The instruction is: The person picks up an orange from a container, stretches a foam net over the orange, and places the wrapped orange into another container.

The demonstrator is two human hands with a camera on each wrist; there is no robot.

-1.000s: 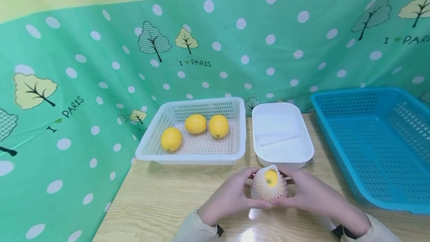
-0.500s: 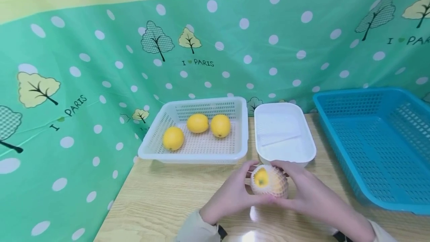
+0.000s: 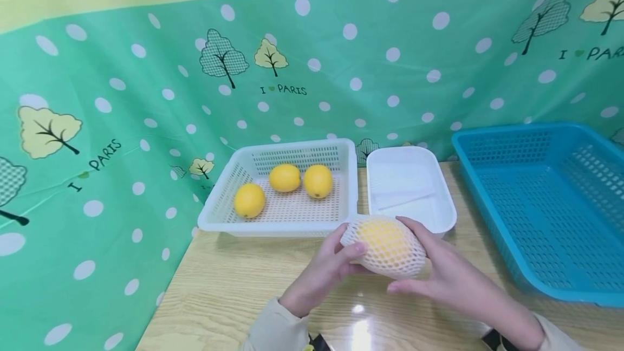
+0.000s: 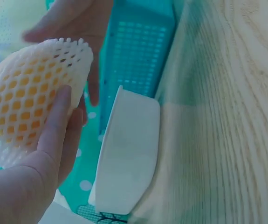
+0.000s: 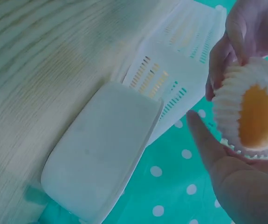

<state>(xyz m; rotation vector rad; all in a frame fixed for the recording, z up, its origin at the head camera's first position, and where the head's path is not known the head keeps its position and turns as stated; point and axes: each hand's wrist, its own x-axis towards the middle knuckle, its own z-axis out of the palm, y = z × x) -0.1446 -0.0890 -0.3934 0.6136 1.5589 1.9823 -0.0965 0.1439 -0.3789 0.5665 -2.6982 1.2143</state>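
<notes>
The left hand (image 3: 317, 272) is holding a yellow fruit (image 5: 259, 116) that is wearing a white foam net (image 3: 414, 261). Its thumb is pressing on the near side of the net. The right hand (image 3: 450, 272) is staying loose and spread by the other end, and its thumb is sticking out away from the net. I cannot tell if its fingers are touching the back. Yellow is peeking through the little holes, and a bigger patch is showing at the end facing the right wrist camera. The fruit is being held up over the tabletop (image 3: 244, 275), at the near side of a white tub (image 3: 411, 213). Something thin and white is lying in the tub, too faint to name. To the left, a white basket (image 3: 280, 229) is holding three bare yellow fruits: one (image 3: 249, 201) is sitting near the front left, and two (image 3: 285, 178) (image 3: 318, 181) are sitting side by side farther back. To the right, a big blue basket (image 3: 541, 199) is standing. Behind everything, a green cloth (image 3: 146, 102) with white dots and trees is hanging.
</notes>
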